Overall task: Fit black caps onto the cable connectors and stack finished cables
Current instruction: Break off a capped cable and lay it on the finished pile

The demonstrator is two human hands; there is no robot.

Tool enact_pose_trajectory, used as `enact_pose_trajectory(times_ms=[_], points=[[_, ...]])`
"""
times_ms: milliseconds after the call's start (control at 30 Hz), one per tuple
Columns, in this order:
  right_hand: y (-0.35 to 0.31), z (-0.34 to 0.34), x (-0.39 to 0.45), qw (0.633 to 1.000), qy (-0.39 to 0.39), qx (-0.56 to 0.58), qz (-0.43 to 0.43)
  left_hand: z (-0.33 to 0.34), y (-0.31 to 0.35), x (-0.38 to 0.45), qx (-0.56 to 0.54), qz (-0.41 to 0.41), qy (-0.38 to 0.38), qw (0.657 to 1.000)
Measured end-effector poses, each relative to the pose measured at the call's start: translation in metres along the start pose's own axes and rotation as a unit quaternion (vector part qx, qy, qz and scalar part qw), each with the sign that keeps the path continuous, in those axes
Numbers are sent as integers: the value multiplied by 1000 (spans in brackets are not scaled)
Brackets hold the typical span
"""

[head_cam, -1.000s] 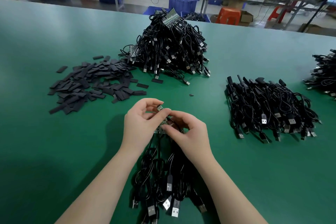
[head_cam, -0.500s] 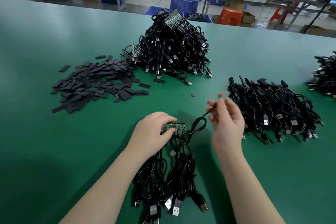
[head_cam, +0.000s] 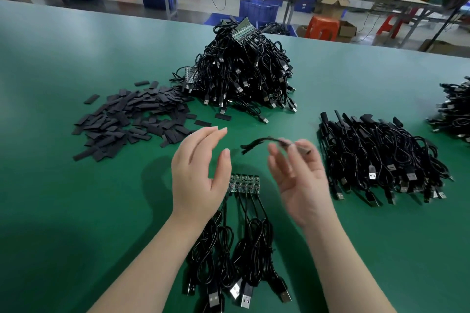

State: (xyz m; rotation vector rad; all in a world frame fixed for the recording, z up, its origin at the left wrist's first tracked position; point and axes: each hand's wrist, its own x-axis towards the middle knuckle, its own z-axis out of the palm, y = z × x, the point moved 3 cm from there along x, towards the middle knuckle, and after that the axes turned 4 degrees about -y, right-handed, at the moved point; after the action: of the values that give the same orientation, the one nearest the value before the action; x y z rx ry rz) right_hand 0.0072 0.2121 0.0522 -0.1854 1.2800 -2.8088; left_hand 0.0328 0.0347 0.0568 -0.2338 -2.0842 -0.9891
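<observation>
Green worktop (head_cam: 76, 211). Left hand (head_cam: 201, 173) relaxed, empty. Right hand (head_cam: 300, 180) blurred, fingertips pinch light, floppy cable (head_cam: 256, 143); grip cannot tell for sure. Caps (head_cam: 132, 122) light, thin; pinch by edges.

No readable text from my seat

I can make out no words, numbers or brand marks on the cable plugs (head_cam: 372, 175), the small circuit boards (head_cam: 244, 181) or the blue crates (head_cam: 259, 10); everything is too small or blurred.
</observation>
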Motion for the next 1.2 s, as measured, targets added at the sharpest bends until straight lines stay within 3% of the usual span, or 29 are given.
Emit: enact_pose_trajectory(times_ms=[67,133,333,433,567,633,700,767,1000,1100,1200], points=[[12,14,-6,986,-91,-140,-21,0,10,-1,23,81,8,996],[23,21,-10,941,-144,-299,-60,3,16,-3,51,120,-38,991],[25,3,-3,834,-79,-542,-66,23,3,-11,64,-13,-305,950],[25,-1,1,823,-55,-562,-62,24,-6,-11,48,-34,-294,954],[15,17,20,822,45,-554,-124,27,-17,-7,66,-20,-301,951],[18,39,39,798,21,-587,-136,30,-16,-7,77,2,-320,944],[34,62,62,735,-67,-668,-96,33,-13,-7,97,37,-319,942],[58,80,84,641,-137,-754,-44,33,-9,-7,114,46,-308,944],[116,96,126,429,-243,-870,20,36,-17,-8,80,30,-270,959],[111,96,130,413,-224,-883,17,39,-23,-9,96,16,-294,951],[107,93,132,440,-208,-873,9,39,-20,-4,109,34,-306,945]])
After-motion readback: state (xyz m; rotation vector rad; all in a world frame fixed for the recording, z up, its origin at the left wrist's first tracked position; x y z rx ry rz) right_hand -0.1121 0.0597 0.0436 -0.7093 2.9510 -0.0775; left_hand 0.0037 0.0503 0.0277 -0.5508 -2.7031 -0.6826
